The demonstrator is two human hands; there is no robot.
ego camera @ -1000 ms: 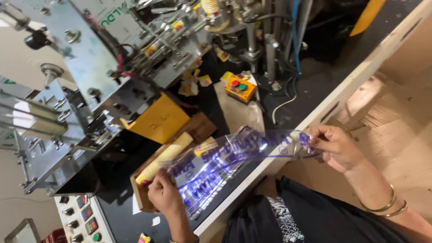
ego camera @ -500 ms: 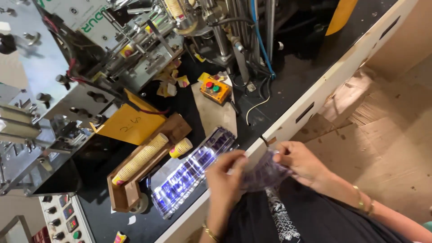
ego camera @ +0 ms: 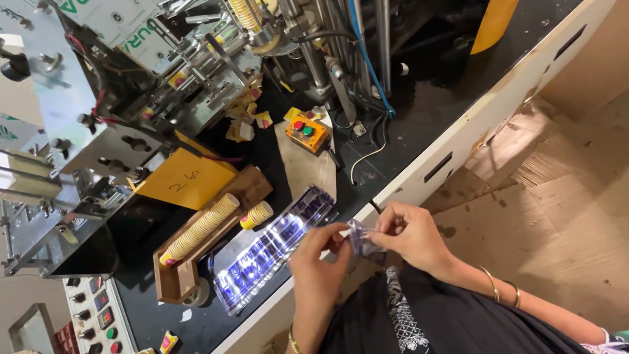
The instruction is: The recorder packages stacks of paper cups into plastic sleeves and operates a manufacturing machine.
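Note:
My left hand (ego camera: pixel 318 259) and my right hand (ego camera: pixel 409 236) meet over the front edge of the black machine table (ego camera: pixel 419 111). Both pinch the gathered open end of a clear plastic sleeve bag (ego camera: pixel 272 246) with blue print. The bag lies on the table and stretches away to the left. Its crumpled end (ego camera: pixel 360 239) sits between my fingers. Beside the bag a long stack of yellow paper cups (ego camera: pixel 200 227) lies in a brown wooden trough (ego camera: pixel 175 282), with a short stack of cups (ego camera: pixel 257 214) next to it.
A metal cup-forming machine (ego camera: pixel 98 98) fills the upper left. An orange button box (ego camera: pixel 306 134) with cables, a yellow card (ego camera: pixel 183 178) and a control panel (ego camera: pixel 98 314) lie around it. Flattened cardboard (ego camera: pixel 544 183) covers the floor at right.
My left hand left the bag's far end and came to my right hand at the table edge. The bag's open end, held stretched out before, is now bunched between both hands.

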